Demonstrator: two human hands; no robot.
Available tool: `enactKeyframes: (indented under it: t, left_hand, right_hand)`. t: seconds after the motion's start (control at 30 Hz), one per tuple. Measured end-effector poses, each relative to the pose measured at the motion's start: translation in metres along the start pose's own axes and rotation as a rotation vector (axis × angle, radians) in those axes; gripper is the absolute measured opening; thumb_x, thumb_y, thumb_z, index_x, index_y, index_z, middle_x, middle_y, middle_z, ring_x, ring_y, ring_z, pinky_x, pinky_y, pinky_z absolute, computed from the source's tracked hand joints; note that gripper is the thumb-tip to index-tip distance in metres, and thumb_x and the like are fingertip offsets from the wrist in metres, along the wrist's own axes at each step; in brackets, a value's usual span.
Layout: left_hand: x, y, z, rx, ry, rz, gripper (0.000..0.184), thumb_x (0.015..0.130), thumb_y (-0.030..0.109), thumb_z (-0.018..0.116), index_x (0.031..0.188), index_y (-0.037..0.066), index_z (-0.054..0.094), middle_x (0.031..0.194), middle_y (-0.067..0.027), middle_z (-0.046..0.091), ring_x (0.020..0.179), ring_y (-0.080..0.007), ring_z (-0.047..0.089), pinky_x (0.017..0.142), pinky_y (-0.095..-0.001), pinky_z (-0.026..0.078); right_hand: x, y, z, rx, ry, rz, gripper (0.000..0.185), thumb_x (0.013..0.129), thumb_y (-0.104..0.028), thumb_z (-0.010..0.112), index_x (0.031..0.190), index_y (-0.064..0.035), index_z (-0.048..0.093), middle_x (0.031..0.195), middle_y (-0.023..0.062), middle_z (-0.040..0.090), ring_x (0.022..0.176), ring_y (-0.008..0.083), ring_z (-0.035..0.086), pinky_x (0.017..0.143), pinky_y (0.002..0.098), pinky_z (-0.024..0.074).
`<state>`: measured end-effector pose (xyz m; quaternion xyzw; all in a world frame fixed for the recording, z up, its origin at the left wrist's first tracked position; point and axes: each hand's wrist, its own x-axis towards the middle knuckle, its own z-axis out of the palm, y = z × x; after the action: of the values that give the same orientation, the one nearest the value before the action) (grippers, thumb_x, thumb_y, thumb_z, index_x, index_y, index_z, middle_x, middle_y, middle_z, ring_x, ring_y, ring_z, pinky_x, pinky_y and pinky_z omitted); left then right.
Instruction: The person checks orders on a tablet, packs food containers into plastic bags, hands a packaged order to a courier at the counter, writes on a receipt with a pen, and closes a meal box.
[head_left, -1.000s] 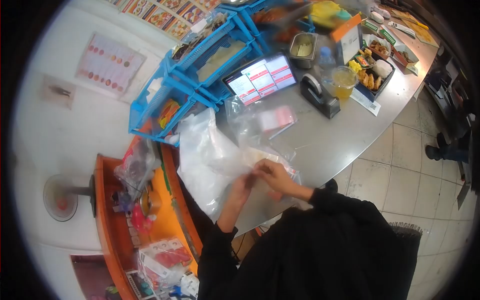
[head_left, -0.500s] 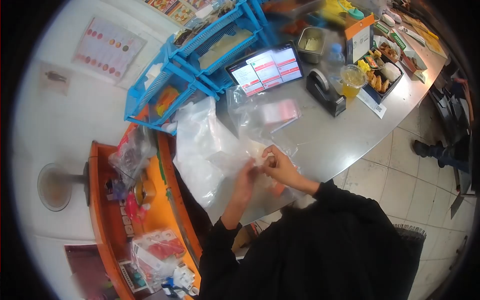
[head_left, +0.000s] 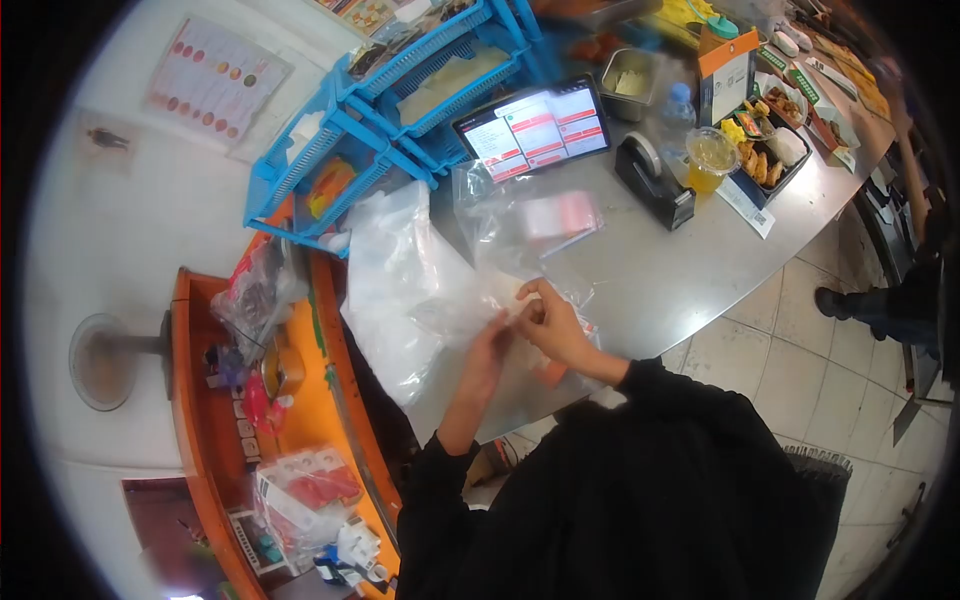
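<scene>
Over the front of the metal table, my left hand (head_left: 487, 352) and my right hand (head_left: 556, 328) meet with fingers closed in a pinch. Between and around the fingertips is thin clear plastic, which looks like the edge of a plastic bag (head_left: 480, 300); the exact grip is partly hidden. A pile of white plastic bags (head_left: 385, 270) lies just left of my hands. Beyond them, a pink and white packet (head_left: 558, 217) rests under or inside clear plastic. Something orange (head_left: 550, 373) shows beneath my right wrist.
Behind stand a lit tablet (head_left: 540, 130), blue basket racks (head_left: 350, 165) and a tape dispenser (head_left: 652, 180). To the right are a cup of yellow drink (head_left: 708, 165) and a food box (head_left: 770, 160). An orange shelf (head_left: 330, 410) runs along the left. Another person's leg (head_left: 890, 312) shows far right.
The view has shifted slightly. My hands keep pinching the plastic in about the same place, with small finger movements. The person at far right has moved.
</scene>
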<state>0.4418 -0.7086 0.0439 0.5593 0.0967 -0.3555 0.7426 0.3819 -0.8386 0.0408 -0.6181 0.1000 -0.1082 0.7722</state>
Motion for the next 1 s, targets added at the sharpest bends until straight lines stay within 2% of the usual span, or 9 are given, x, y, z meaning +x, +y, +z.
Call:
enactKeyframes:
  t: [0.07,0.13,0.43,0.57,0.67,0.7,0.77,0.9,1.0]
  left_hand:
    - [-0.002,-0.003,-0.001,-0.005,0.009,-0.012,0.021,0.08,0.016,0.058,0.097,0.005,0.054,0.093,-0.0029,0.054,0.089,-0.0115,0.051,0.079,-0.0239,0.041]
    - [-0.005,-0.009,-0.003,0.053,-0.007,0.089,0.023,0.083,0.019,0.052,0.098,0.001,0.053,0.097,-0.0061,0.053,0.096,-0.0155,0.049,0.089,-0.0279,0.036]
    - [0.006,-0.008,-0.018,-0.04,-0.047,-0.031,0.03,0.08,0.007,0.054,0.108,-0.001,0.047,0.106,-0.0076,0.053,0.1,-0.0156,0.05,0.091,-0.0265,0.038]
    - [0.007,-0.016,-0.023,-0.014,-0.084,0.073,0.029,0.083,0.009,0.05,0.109,-0.002,0.047,0.107,-0.0091,0.052,0.101,-0.017,0.049,0.093,-0.0277,0.037]
    - [0.002,-0.026,-0.036,0.388,-0.119,0.224,0.029,0.086,0.013,0.044,0.11,-0.003,0.047,0.11,-0.0105,0.051,0.103,-0.0192,0.048,0.093,-0.0286,0.035]
    - [-0.002,-0.031,-0.038,0.501,-0.145,0.308,0.029,0.087,0.015,0.043,0.109,-0.003,0.048,0.111,-0.0109,0.05,0.104,-0.0193,0.047,0.093,-0.0288,0.035]
    - [-0.01,-0.026,-0.019,0.488,-0.012,0.193,0.035,0.083,0.024,0.05,0.108,0.0,0.052,0.106,-0.0074,0.054,0.1,-0.0151,0.049,0.088,-0.029,0.037]
    - [-0.003,-0.022,-0.003,0.44,0.034,0.273,0.04,0.08,0.027,0.054,0.111,0.001,0.051,0.106,-0.0069,0.055,0.1,-0.0149,0.049,0.087,-0.0297,0.037]
    - [-0.005,-0.017,0.001,0.579,0.084,0.4,0.041,0.08,0.027,0.054,0.112,0.001,0.05,0.107,-0.0077,0.055,0.101,-0.0159,0.049,0.087,-0.0301,0.037]
  right_hand:
    - [0.004,-0.002,0.001,-0.056,0.028,-0.034,0.031,0.069,-0.004,0.059,0.095,-0.0058,0.043,0.056,0.0072,0.056,0.052,0.0146,0.055,0.05,0.0264,0.0401]
    - [0.008,-0.002,-0.008,-0.157,-0.056,-0.055,0.03,0.07,-0.003,0.058,0.096,-0.0053,0.043,0.058,0.0062,0.056,0.053,0.0123,0.054,0.05,0.0251,0.0403]
    - [0.019,-0.01,-0.015,-0.204,-0.157,0.065,0.035,0.066,-0.003,0.058,0.099,-0.0044,0.045,0.058,0.0074,0.057,0.053,0.0142,0.055,0.05,0.0267,0.0421]
    - [0.025,-0.006,-0.01,-0.061,-0.085,0.118,0.038,0.066,-0.004,0.056,0.104,-0.0023,0.048,0.06,0.008,0.059,0.053,0.0135,0.057,0.051,0.0262,0.044]
    - [0.029,-0.004,-0.013,-0.028,-0.157,0.144,0.027,0.069,0.001,0.051,0.096,0.0037,0.053,0.063,0.0061,0.057,0.056,0.0108,0.055,0.053,0.0226,0.0447]
    - [0.036,0.008,-0.019,-0.166,-0.23,0.163,0.015,0.069,0.0,0.05,0.082,0.0031,0.058,0.067,0.006,0.058,0.059,0.0108,0.056,0.057,0.0228,0.0462]
    - [0.042,0.011,-0.028,-0.193,-0.327,0.169,0.01,0.067,-0.001,0.051,0.072,0.0023,0.059,0.065,0.0054,0.057,0.059,0.0119,0.055,0.055,0.0241,0.0457]
    - [0.053,0.008,-0.044,-0.502,-0.457,-0.048,0.013,0.064,0.002,0.046,0.073,0.002,0.056,0.062,0.0071,0.056,0.054,0.0127,0.053,0.048,0.0254,0.0425]
    - [0.05,0.005,-0.044,-0.35,-0.441,0.067,0.018,0.067,0.0,0.044,0.082,-0.0003,0.054,0.065,0.0047,0.055,0.054,0.0117,0.051,0.045,0.0243,0.0382]
